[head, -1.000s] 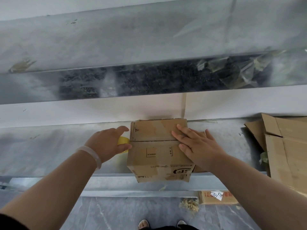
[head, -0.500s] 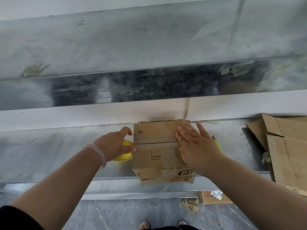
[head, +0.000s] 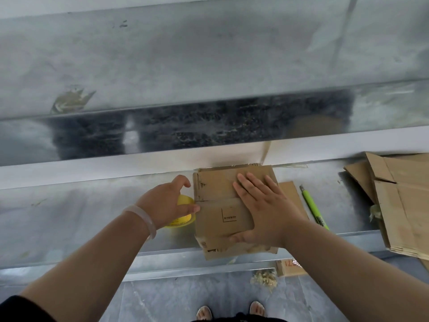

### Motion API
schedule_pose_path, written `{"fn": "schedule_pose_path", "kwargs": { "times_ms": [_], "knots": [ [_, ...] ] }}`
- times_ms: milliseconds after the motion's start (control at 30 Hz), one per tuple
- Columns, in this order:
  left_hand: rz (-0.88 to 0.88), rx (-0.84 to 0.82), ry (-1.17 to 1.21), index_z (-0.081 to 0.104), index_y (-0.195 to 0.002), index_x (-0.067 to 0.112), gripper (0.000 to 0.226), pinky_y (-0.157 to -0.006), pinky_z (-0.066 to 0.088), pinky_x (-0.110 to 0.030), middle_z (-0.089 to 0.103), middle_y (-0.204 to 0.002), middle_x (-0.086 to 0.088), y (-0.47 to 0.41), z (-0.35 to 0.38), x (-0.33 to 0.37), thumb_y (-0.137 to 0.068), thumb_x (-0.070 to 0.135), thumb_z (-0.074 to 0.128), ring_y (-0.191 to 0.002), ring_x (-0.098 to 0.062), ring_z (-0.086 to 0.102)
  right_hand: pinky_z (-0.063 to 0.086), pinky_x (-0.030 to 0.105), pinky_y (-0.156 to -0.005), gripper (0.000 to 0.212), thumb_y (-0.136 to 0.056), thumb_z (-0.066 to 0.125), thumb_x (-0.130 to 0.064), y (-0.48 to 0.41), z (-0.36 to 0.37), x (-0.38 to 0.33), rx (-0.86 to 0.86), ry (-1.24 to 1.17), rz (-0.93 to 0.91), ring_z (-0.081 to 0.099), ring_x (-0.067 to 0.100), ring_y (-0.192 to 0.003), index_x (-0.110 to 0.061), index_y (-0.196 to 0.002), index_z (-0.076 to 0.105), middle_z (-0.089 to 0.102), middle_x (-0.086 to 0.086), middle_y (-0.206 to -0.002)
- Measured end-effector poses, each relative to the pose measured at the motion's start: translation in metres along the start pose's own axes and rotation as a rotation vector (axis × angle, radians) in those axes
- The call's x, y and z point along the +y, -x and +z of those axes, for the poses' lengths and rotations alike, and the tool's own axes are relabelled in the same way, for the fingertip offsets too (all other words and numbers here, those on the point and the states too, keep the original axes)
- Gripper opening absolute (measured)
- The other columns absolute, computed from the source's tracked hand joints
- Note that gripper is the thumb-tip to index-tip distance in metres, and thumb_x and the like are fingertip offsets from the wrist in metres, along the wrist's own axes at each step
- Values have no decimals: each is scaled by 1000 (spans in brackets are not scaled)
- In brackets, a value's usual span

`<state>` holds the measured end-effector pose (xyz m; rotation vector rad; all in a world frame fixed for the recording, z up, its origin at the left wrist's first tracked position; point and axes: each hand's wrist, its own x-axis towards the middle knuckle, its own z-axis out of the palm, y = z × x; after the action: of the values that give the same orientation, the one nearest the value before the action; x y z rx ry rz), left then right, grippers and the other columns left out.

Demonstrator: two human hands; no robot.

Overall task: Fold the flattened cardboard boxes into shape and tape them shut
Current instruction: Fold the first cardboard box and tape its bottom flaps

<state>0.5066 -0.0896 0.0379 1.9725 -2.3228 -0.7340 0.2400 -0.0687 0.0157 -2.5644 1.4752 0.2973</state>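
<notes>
While flat atop box [head: 217,189], right hand [head: 267,210]; left hand [head: 163,204] round tape [head: 185,200].

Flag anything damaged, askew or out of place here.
The box appears to overhang the bench's front edge, and its near face is torn and scuffed. Shredded scraps litter the floor beneath. Nothing else stands out.

Right hand [head: 267,210] flat, left hand [head: 166,203] curled

I see a brown box [head: 218,189] with a black printed square. At its 9 o'clock is a yellow tape roll [head: 185,201], at 3 o'clock a lime-green knife [head: 312,205]. The counter [head: 81,217] is mottled silver-grey and the bracelet [head: 144,217] milky white.
</notes>
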Motion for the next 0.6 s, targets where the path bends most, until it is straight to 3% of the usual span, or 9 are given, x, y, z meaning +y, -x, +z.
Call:
{"fn": "schedule_pose_path", "kwargs": {
  "times_ms": [200, 400, 600],
  "knots": [
    [63, 36, 7, 46, -114, 32, 43, -76, 52, -32, 59, -91, 8, 2, 1, -4, -84, 60, 59, -80, -12, 57, -13, 45, -121, 123, -64, 11, -99, 1, -1, -2, -22, 5, 22, -33, 13, -143, -21, -149, -31, -34, -4, -157],
    [88, 39, 56, 49, -111, 34, 41, -77, 51, -33, 60, -93, 8, 1, 3, -8, -82, 60, 60, -83, -12, 57, -11, 42, -122, 128, -51, -3, -100, 2, -3, -5, -8, -12, 40, -32, 10, -144, -24, -152, -24, -30, -7, -158],
    [110, 55, 136, 55, -106, 37, 35, -77, 49, -30, 58, -95, 12, 2, 4, -14, -80, 59, 64, -85, -10, 56, -15, 41, -120, 120, -58, 3, -98, 2, -5, -6, -41, 30, 29, -36, 11, -141, -27, -148, -31, -37, -8, -155]
  ]
}}
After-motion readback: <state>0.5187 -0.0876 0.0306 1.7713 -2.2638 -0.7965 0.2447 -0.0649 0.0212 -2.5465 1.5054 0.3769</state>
